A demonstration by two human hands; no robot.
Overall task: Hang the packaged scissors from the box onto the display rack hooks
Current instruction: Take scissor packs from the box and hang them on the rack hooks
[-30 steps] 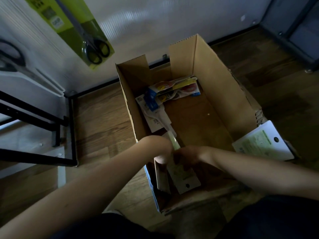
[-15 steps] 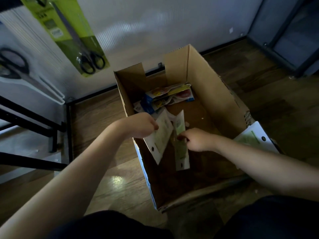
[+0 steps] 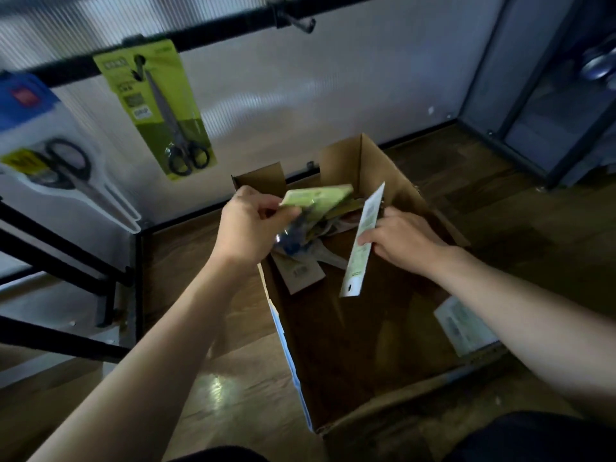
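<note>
Head view: right hand (image 3: 400, 241) holds scissors pack (image 3: 361, 241) near-upright, hang-hole down.

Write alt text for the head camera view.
Over an open cardboard box, the left hand and right hand each hold a packaged scissors card. A green scissors pack hangs from the rack bar.

I see both hands lifted higher than half a second ago, now above the open brown cardboard box (image 3: 393, 181) at the frame's centre. My left hand (image 3: 248, 231) has turned its green-backed scissors package (image 3: 316, 200) nearly flat. My right hand (image 3: 405, 241) has raised a narrow white-and-green card package (image 3: 361, 241) edge-on. The black rack bar (image 3: 213, 33) has come into view along the top.
</note>
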